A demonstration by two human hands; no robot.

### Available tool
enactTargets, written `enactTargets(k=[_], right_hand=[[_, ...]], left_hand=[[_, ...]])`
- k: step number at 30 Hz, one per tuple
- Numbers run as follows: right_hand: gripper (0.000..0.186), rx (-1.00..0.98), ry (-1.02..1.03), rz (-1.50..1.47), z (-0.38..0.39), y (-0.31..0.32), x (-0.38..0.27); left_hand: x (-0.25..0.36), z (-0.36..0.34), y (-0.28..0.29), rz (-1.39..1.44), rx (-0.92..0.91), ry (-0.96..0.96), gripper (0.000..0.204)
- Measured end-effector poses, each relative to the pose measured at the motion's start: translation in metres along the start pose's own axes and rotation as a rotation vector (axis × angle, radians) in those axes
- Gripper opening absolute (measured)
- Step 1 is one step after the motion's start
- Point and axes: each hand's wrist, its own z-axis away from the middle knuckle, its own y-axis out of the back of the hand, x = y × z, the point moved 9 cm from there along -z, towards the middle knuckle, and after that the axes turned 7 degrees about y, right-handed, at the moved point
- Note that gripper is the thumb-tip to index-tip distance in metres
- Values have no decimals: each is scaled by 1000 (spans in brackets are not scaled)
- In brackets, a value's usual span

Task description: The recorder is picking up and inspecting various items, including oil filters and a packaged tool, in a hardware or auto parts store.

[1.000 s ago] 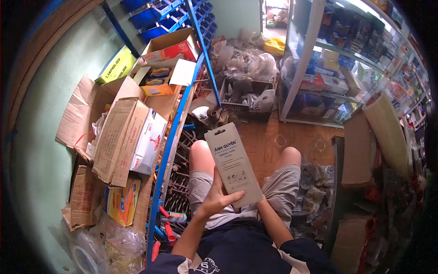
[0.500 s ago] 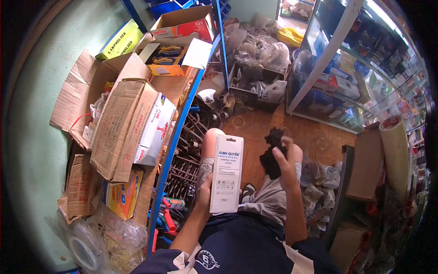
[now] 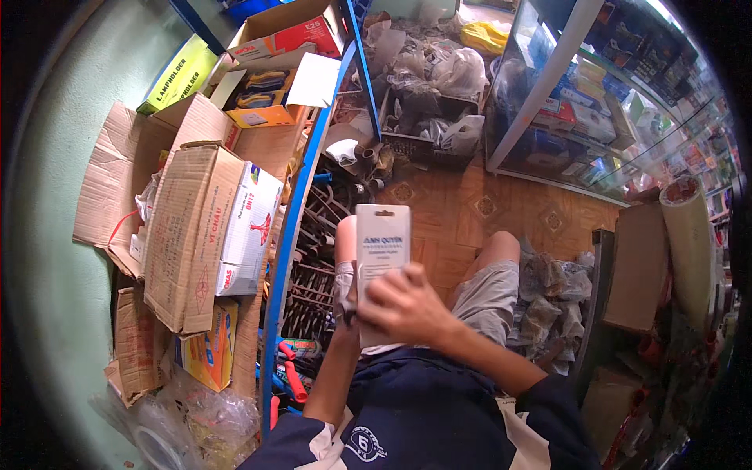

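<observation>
A flat white package (image 3: 384,243) with a hang slot at its top and blue lettering stands upright in front of my lap. My left hand (image 3: 343,333) grips its lower left edge, with its fingers mostly hidden behind it. Across the package's lower front lies my right hand (image 3: 399,305), its bent fingers blurred by motion. Whether that hand holds anything does not show. A small dark bit (image 3: 349,317) peeks out by my left hand; I cannot tell whether it is the black cloth.
To the left, a blue-framed shelf (image 3: 294,227) carries cardboard boxes (image 3: 192,235) and a yellow-green box (image 3: 178,74). Metal parts and red-handled tools lie beneath. Ahead stands a crate (image 3: 411,149) with plastic bags. A glass display case (image 3: 548,86) is at the right, with bagged goods (image 3: 548,298) below.
My right hand has swung left from beside the package onto its front. The crumpled black cloth it held is no longer plainly visible. The package has risen slightly, and the view has shifted.
</observation>
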Motion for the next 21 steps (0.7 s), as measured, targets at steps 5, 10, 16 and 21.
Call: enactTargets(k=[5, 10, 16, 21], right_hand=[[21, 229, -525, 136, -24, 38, 107], [24, 56, -249, -30, -25, -3, 8], [23, 113, -213, -8, -47, -1, 47], [16, 234, -523, -35, -30, -11, 61]], left_hand=[[1, 9, -18, -130, 32, -31, 71], [21, 4, -17, -91, 28, -162, 69], [43, 13, -3, -49, 41, -360, 65], [64, 36, -39, -359, 101, -578, 65]])
